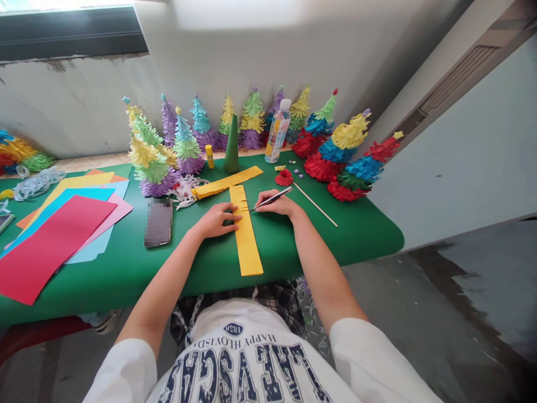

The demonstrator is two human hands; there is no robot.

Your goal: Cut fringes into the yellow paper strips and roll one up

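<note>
My left hand (pixel 217 220) lies flat with its fingers spread, pressing on a yellow paper strip (pixel 250 253). Several slits run in from the strip's right edge near its far end. In my right hand (pixel 274 202) is a slim, silver, pen-shaped craft knife (pixel 277 196), its tip at the strip's right edge beside my left fingertips. A second yellow strip (pixel 235 181), fringed at its left end, lies crosswise just beyond. Behind it stands a green paper cone (pixel 232 148).
Fringed paper trees (pixel 153 159) line the back of the green table (pixel 201 268). A bottle (pixel 277 133), glue stick (pixel 209 157), red paper ring (pixel 284 178) and thin stick (pixel 315 205) stand or lie nearby. To the left are a phone (pixel 158 223), paper shreds (pixel 187 192) and coloured sheets (pixel 62 240).
</note>
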